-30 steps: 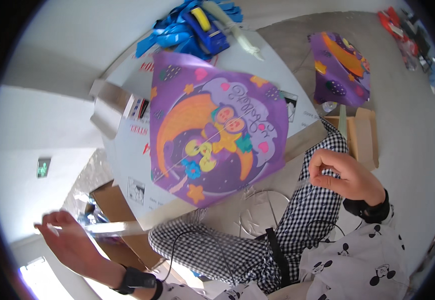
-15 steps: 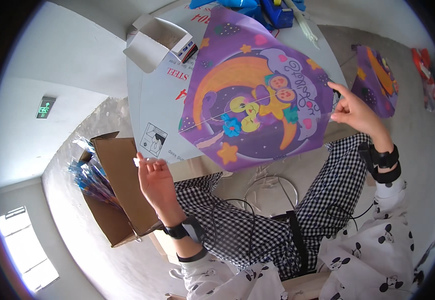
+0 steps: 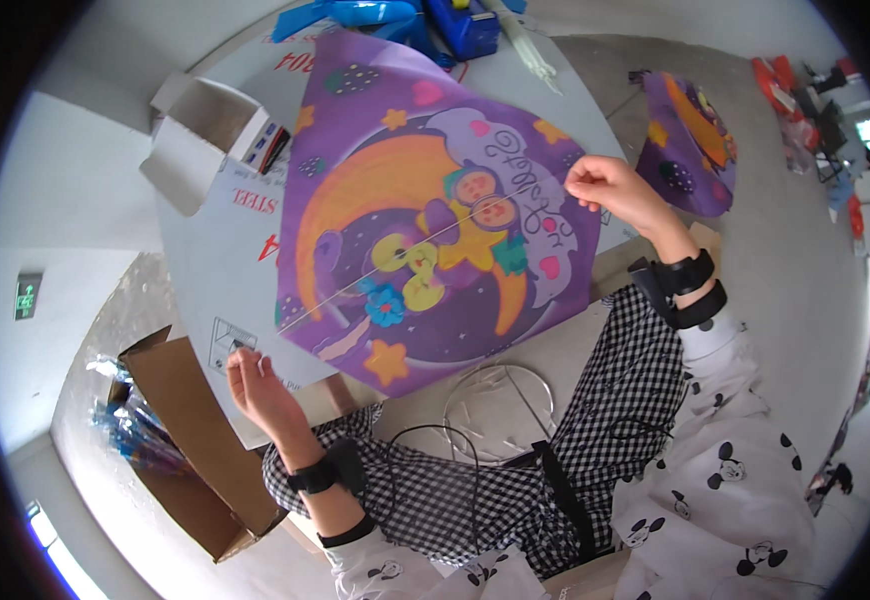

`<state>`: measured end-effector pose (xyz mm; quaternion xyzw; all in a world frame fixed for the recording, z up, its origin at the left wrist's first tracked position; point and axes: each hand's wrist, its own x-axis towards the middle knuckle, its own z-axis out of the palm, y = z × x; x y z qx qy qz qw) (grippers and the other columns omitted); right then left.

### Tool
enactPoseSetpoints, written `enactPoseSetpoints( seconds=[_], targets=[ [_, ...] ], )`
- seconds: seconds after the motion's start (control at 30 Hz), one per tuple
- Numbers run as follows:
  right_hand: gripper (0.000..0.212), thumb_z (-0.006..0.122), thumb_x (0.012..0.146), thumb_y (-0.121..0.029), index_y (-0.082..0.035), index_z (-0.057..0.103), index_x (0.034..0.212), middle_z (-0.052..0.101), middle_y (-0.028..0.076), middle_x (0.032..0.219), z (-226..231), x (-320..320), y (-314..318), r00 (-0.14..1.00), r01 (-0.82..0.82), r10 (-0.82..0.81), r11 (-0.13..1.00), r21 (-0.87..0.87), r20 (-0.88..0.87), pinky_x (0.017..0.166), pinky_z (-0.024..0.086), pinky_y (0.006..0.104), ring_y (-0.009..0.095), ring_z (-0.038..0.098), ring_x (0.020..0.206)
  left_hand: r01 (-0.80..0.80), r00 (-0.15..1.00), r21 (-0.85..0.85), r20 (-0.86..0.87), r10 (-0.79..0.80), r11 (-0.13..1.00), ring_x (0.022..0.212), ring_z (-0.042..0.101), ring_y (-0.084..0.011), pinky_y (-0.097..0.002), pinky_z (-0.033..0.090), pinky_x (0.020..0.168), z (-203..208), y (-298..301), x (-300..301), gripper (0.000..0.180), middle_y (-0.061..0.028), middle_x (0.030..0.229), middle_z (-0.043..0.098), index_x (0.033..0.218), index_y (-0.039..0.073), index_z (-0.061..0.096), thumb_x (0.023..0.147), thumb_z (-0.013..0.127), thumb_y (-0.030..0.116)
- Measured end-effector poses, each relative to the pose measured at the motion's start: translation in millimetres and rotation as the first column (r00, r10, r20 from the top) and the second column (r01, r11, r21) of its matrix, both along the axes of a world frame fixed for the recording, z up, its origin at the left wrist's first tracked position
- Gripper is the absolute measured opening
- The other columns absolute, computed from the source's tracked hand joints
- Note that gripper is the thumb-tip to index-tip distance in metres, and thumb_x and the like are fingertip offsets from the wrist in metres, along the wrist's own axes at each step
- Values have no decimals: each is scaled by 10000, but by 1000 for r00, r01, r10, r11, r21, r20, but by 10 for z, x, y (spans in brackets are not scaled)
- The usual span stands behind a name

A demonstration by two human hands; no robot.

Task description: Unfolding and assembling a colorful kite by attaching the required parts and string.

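A purple kite sheet (image 3: 355, 345), printed with an orange moon, stars and a cartoon figure, lies spread across the table, its near edge overhanging toward my lap. A thin pale line runs across it from left to right; I cannot tell whether it is a seam or a thread. My right hand (image 3: 620, 192) is at the sheet's right edge with thumb and fingertips pinched together. What is between them, if anything, is hidden. Beyond the sheet's left corner, my left hand (image 3: 267, 398) is raised by the table edge, fingers closed in a pinch whose contents I cannot make out.
An open white box (image 3: 195, 135) stands at the table's (image 3: 210, 240) far left. Blue items and a blue tape dispenser (image 3: 465, 30) lie at the back. A cardboard box (image 3: 195, 430) of plastic-wrapped items is at left. Another purple printed sheet (image 3: 680, 150) sits off to the right.
The view has shifted, so the scene sits further left. My right thumb and fingers, apart before, have come together. The small white thing at my left fingertips no longer shows.
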<state>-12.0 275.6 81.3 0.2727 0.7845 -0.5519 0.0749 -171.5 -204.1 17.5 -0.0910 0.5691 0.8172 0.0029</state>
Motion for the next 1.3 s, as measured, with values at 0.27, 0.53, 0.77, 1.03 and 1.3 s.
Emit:
enactPoseSetpoints(
  seconds=[0.27,0.53,0.77,1.03,1.3],
  targets=[
    [137,582,931,-100,-34,528,1038,569,-5,813,-369,-99,-42,992,71,-60,992,100,-107,617,443,225,69,535,706,-61,998,-355,8,68,933,741,473,-57,-209,361,689,-103,23,19,122,22,794,559,884,85,585,941,623,186],
    [208,611,898,-83,-24,460,1029,619,104,841,-695,-215,-85,967,158,-79,931,329,-242,702,502,316,210,635,758,-155,987,-500,-104,119,852,768,494,-64,-215,395,719,-249,116,66,146,23,807,561,881,64,587,927,648,188],
    [263,650,872,-61,-27,443,1031,626,136,850,-776,-184,-140,944,196,-44,872,449,-328,696,513,339,258,649,767,-144,990,-586,-86,115,797,744,502,-60,-203,411,671,-296,108,40,158,19,806,577,875,41,598,922,656,181],
    [265,664,857,-57,-29,453,1016,631,134,826,-826,-212,-156,937,219,-45,848,483,-346,676,511,346,272,647,744,-148,989,-605,-78,127,783,744,552,-68,-203,457,670,-359,97,29,131,2,819,613,871,28,609,897,679,136],
    [265,680,852,-79,-37,468,1005,613,116,826,-880,-200,-149,937,216,-22,821,528,-350,674,497,335,244,636,747,-194,981,-681,-129,145,706,706,553,-73,-201,450,627,-363,131,6,129,-11,795,622,852,23,620,877,699,123]
  ],
)
